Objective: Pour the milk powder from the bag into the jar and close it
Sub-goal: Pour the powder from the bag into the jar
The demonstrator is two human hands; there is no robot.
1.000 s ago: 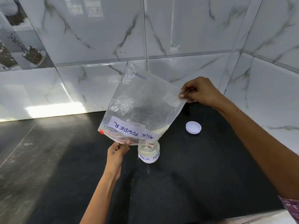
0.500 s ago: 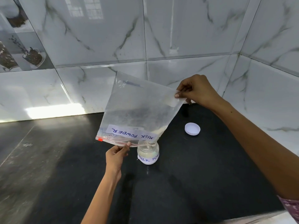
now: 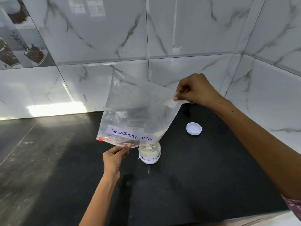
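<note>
A clear zip bag (image 3: 136,111) labelled MILK POWDER hangs upside down over the black counter. Its zip mouth points down, and one lower corner sits over the open mouth of a small glass jar (image 3: 149,154) with a white label. Pale powder lies in that corner and inside the jar. My left hand (image 3: 114,158) pinches the bag's zip edge just left of the jar. My right hand (image 3: 197,90) pinches the raised bottom corner of the bag, up and to the right. The jar's white lid (image 3: 194,128) lies on the counter to the right, apart from the jar.
The black stone counter (image 3: 187,185) runs to a marble-tiled wall (image 3: 179,30) at the back and a second tiled wall at the right, forming a corner. The counter's front edge (image 3: 254,221) shows at the lower right.
The bag's upper left corner has dropped and the bag hangs flatter. Both hands keep their hold and have barely shifted; the jar and lid have not moved.
</note>
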